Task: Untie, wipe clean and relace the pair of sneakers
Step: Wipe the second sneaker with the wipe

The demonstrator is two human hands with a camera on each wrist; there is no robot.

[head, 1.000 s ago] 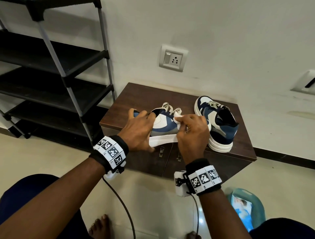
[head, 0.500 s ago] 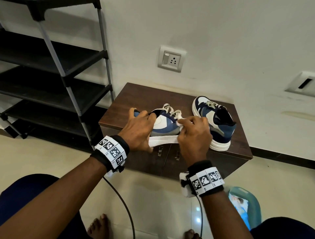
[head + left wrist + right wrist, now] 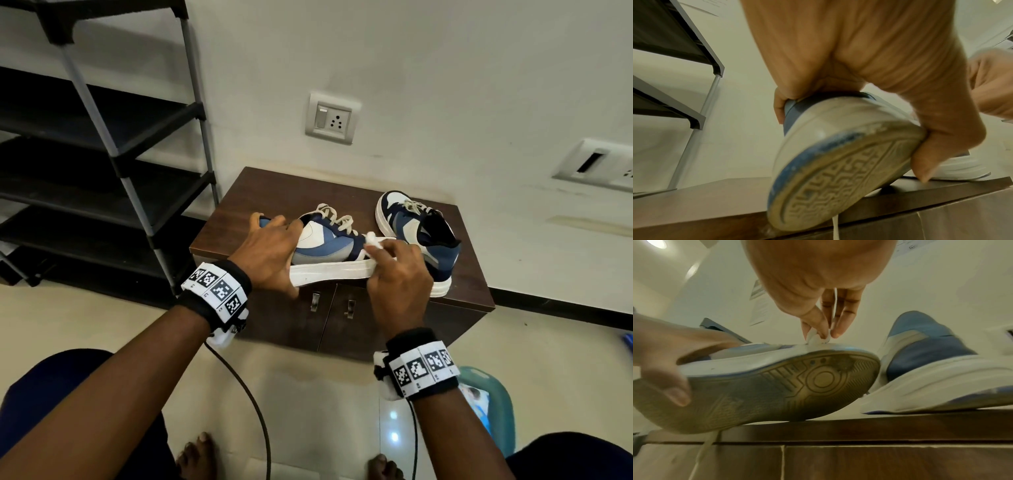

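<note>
Pale floor tiles (image 3: pixel 308 387) lie nearest, in front of a low brown cabinet (image 3: pixel 342 186) against a white wall. At the cabinet's front edge the left hand (image 3: pixel 270 253) grips the heel of a blue and white sneaker (image 3: pixel 325 240), tilting it so the sole shows. The right hand (image 3: pixel 397 274) pinches a small white wipe (image 3: pixel 371 238) against that shoe's toe. Just beyond stands the second sneaker (image 3: pixel 416 229), flat on the cabinet. Farther left is a black shoe rack (image 3: pixel 102 137); a wall socket (image 3: pixel 330 117) sits above.
</note>
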